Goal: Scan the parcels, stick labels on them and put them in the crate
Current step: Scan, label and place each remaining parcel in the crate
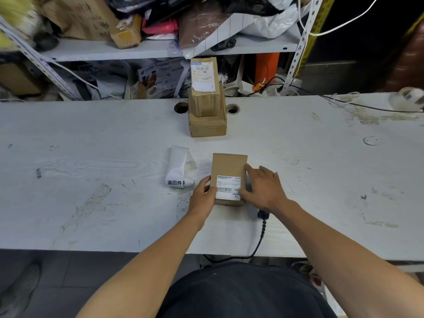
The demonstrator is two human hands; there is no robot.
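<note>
Both hands sit on one small brown parcel [229, 177] just below centre of my view. Left hand [203, 195] is at the parcel's 8 o'clock corner, thumb curled over the left edge of the white label [228, 188], fingers tucked against the parcel's side: a grip. Right hand [263, 188] lies at 3 o'clock, fingers fairly straight and spread along the right edge, thumb pressing the label's right side; flat contact, not a closed grip.

Parcel lies flat on the table [91, 168], long axis running 12 to 6, far end pointing away from me. Label covers the near half, its print upright to me, barcode toward the near end.

Outward: at 9 o'clock of the parcel, just beside it, a curled strip of white label paper [180, 167] with black characters at its near end. At 5 o'clock, a black coiled cable [261, 235] emerges from under the right wrist and drops over the table's near edge. At 12 o'clock, well apart, two stacked cardboard boxes [206, 104], the upper one bearing a shipping label, standing between two round cable holes [232, 109].

Table is white, scuffed and stained. At 2 o'clock on its far right, a roll of clear tape [409, 97]. Behind, a metal shelf rack [160, 50] crammed with cartons, bags and wrapped goods. Room beyond is dark.
</note>
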